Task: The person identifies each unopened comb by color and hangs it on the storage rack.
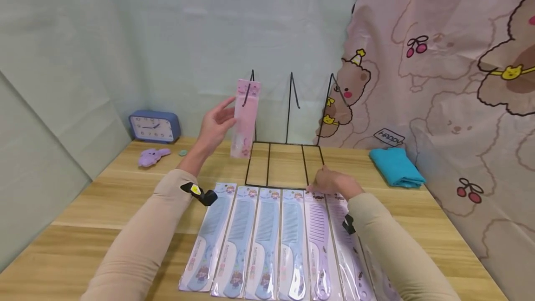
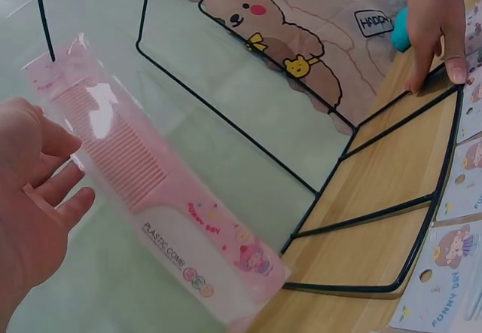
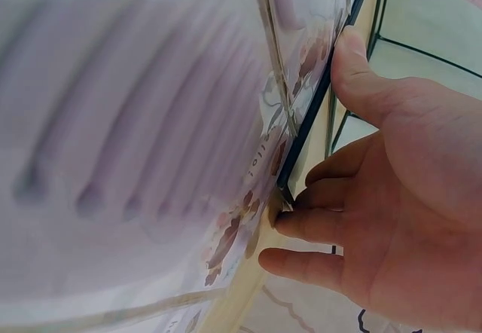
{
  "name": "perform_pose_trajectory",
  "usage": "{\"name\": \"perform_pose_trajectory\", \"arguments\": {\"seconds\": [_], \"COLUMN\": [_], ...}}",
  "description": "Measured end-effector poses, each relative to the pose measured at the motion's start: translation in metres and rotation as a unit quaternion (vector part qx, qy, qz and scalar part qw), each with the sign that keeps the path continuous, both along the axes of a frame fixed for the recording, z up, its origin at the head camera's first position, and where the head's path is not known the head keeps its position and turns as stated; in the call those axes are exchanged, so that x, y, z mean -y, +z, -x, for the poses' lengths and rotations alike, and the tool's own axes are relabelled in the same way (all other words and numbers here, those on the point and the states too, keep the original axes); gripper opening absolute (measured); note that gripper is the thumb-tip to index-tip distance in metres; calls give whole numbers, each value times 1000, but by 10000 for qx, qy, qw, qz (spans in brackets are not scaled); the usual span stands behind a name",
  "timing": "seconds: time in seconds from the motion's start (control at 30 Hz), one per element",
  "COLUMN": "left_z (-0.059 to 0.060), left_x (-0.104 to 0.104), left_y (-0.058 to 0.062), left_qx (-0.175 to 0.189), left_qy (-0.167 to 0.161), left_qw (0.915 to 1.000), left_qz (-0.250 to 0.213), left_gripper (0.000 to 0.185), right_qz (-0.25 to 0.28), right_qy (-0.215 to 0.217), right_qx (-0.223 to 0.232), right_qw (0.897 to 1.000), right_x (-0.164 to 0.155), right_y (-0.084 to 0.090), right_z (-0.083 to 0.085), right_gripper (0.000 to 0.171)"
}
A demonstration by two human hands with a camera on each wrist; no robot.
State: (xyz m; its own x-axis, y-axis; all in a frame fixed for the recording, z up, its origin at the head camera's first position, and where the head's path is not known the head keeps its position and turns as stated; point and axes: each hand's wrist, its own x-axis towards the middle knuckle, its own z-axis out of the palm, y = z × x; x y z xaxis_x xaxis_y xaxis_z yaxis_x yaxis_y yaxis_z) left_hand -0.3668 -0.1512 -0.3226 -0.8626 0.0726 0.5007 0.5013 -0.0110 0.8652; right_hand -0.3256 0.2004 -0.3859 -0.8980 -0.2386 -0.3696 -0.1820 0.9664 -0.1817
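Pink comb pack (image 1: 244, 129) hangs on the left hook of the black wire rack (image 2: 364, 215), toward the back of the counter (image 1: 71, 226). Left grip (image 1: 215, 124) is beside it, fingers loosely spread, tips at the pack's left edge. Right grip (image 1: 334, 182) pinches the rack base's front right corner. From here I see blue comb packs (image 1: 265, 226) and purple comb packs (image 1: 319, 245) lying in a row in front.

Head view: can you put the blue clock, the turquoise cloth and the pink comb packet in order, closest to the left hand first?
1. Pink comb packet: right at the left hand, on its right side.
2. Blue clock: off to the hand's left.
3. Turquoise cloth: way over on the right.
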Motion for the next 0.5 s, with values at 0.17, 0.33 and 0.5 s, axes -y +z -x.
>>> {"name": "perform_pose_trajectory", "arguments": {"seconds": [0.17, 0.33, 0.5], "left_z": [-1, -4, -19], "left_x": [2, 9, 28], "left_y": [-3, -10, -22], "left_qx": [136, 36, 78], "left_qy": [45, -8, 157], "left_qw": [9999, 10000, 9983], "left_qz": [-15, 78, 549], "left_gripper": [55, 52, 50], "right_qz": [-32, -62, -118], "right_qy": [53, 91, 220], "right_qx": [-29, -60, -103], "right_qw": [10000, 9999, 9996], "right_x": [-2, -3, -2], "right_y": [1, 1, -1], "right_z": [0, 1, 1], "right_gripper": [66, 68, 74]}}
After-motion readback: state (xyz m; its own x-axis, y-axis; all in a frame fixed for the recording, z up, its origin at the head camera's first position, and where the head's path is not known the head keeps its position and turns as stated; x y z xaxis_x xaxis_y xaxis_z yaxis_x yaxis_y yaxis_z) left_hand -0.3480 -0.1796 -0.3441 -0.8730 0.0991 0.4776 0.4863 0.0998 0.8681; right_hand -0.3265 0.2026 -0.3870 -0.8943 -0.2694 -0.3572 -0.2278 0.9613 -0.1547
